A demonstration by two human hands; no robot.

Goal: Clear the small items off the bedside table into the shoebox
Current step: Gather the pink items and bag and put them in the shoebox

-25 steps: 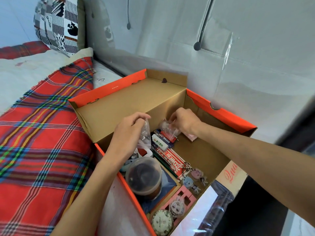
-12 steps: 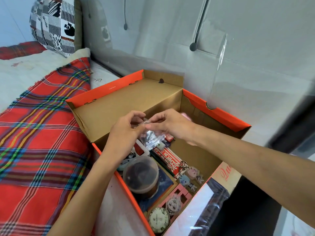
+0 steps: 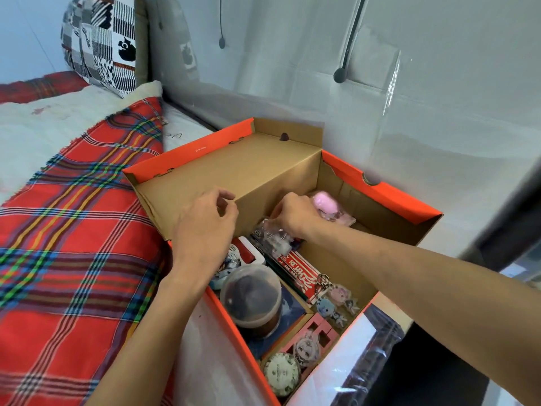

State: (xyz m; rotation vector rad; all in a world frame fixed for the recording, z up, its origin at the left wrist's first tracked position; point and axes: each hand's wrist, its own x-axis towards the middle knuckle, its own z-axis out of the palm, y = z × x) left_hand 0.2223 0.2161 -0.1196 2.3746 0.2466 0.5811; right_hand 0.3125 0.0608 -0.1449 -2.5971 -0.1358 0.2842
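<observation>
1. Head view: my right hand pinches a small clear plastic bag low inside the orange cardboard shoebox.
2. My left hand hovers beside it, fingers loosely curled, empty.
3. Placing step; next, I'd release it.

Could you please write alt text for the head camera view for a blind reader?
A person's right hand pinches a clear plastic bag inside an open orange shoebox holding small items; the left hand hovers beside it, empty. A red plaid blanket lies to its left.
</observation>
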